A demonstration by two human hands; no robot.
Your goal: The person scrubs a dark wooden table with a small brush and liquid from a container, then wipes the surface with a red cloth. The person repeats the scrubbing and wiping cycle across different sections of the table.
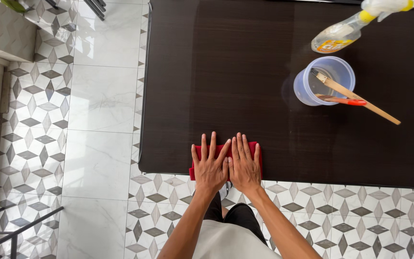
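A folded red cloth (256, 152) lies at the near edge of the dark brown table (226, 76). My left hand (209, 165) and my right hand (243, 164) press flat on the cloth side by side, fingers spread and pointing away from me. Most of the cloth is hidden under my palms. Neither hand grips anything.
At the far right of the table stands a clear plastic cup (324, 80) holding a wooden stick and a red-handled tool. Behind it lies a spray bottle (343, 32) with a yellow collar. Patterned tile floor (97, 120) lies to the left and in front.
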